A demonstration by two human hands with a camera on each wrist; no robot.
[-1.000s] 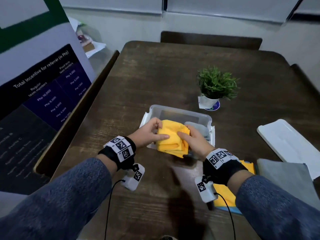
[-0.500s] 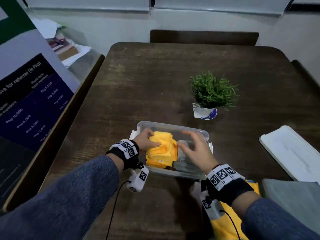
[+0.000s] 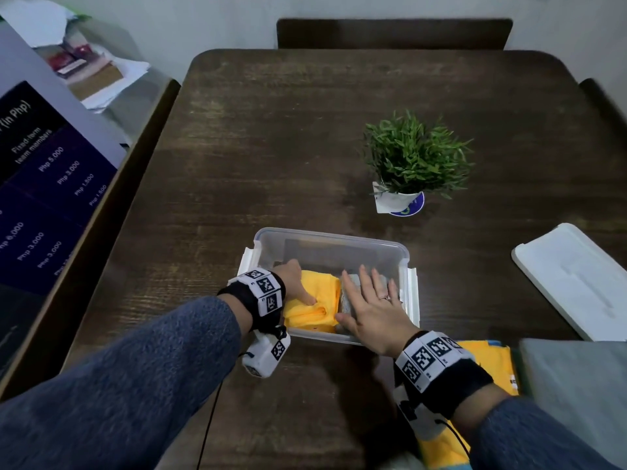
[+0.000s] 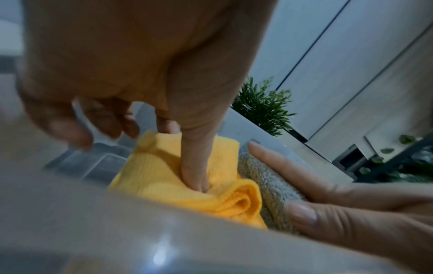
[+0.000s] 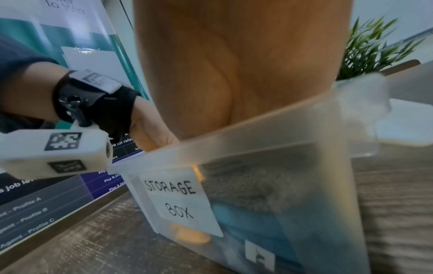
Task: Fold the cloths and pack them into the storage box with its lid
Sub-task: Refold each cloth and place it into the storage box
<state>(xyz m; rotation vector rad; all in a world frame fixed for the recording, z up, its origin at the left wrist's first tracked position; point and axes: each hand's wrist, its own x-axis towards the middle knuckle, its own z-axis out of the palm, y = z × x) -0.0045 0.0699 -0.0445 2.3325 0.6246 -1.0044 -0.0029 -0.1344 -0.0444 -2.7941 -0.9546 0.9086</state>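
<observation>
1. Storage box [image 3: 334, 244], clear plastic, is sitting lower center of the head view on the wooden table [image 3: 271, 147], lid off.
2. Left hand [image 3: 298, 283] is reaching into the box's left half, thumb pressing down into the folded yellow cloth [image 3: 322, 290]; the other fingers [image 4: 103, 120] are hanging loosely bent, gripping nothing.
3. Right hand [image 3: 371, 308] is lying flat, fingers straight and spread, pressing the grey cloth [image 4: 269, 185] just right of the yellow one.
4. Something blue is showing under the grey through the box wall, probably another cloth.
5. White lid [image 3: 573, 279] is lying at the right edge, apart from the box.
6. Another yellow cloth [image 3: 488, 361] and a grey one [image 3: 573, 385] are waiting lower right.
7. Potted plant [image 3: 414, 157] is standing beyond the box.
</observation>
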